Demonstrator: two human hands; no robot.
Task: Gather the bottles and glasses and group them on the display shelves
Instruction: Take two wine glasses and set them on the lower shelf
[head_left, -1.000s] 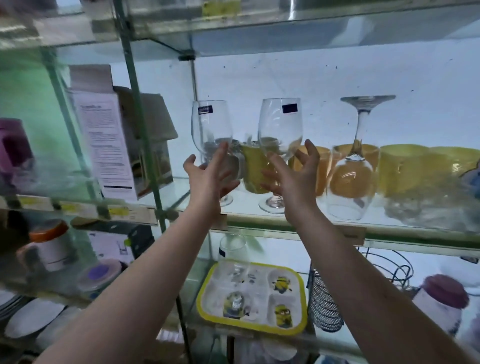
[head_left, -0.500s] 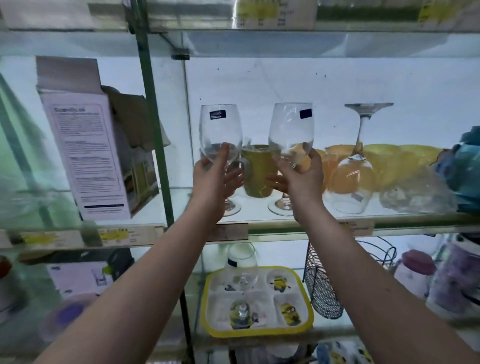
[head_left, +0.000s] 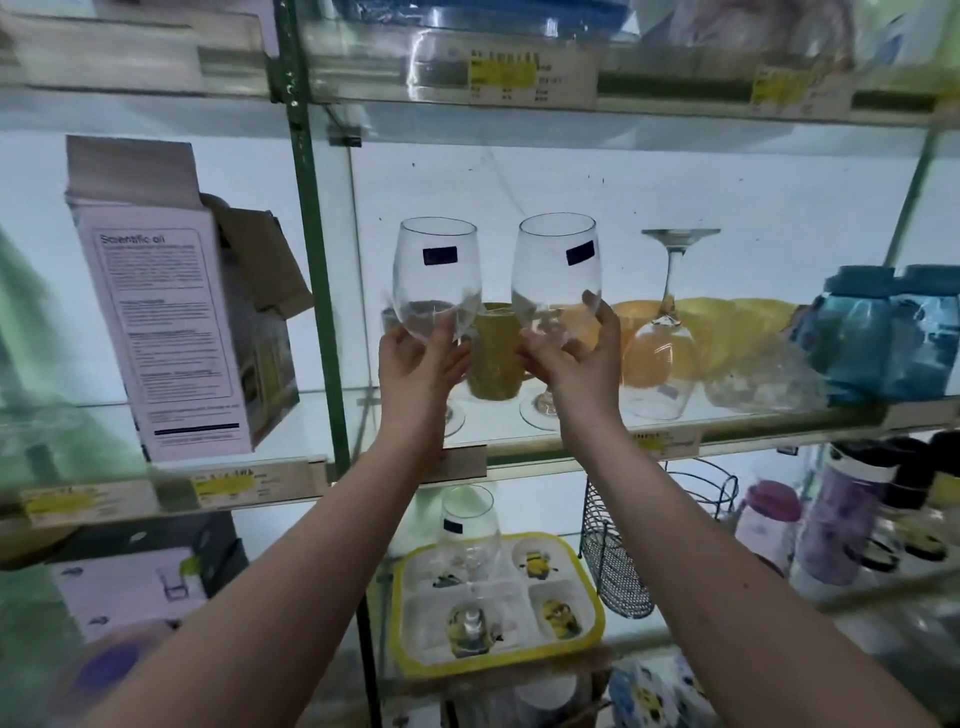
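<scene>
Head view: one glass shelf (head_left: 493, 422); one white box (head_left: 171, 322) left; two blue jars (head_left: 878, 332) right. Four wine glasses: left glass (head_left: 436, 270), right glass (head_left: 556, 265) upright mid-shelf; inverted glass (head_left: 660, 358) beside; lower glass (head_left: 470, 519) on yellow tray (head_left: 594, 618). Left hand (head_left: 415, 369) fingers curl round left glass; right hand (head_left: 582, 364) fingers round right glass.

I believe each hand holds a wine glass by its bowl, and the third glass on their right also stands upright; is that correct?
Not quite: the head view shows the third glass upside down, rim on the shelf. The left hand does hold the left wine glass, and the right hand the right wine glass, by the bowl.
</scene>
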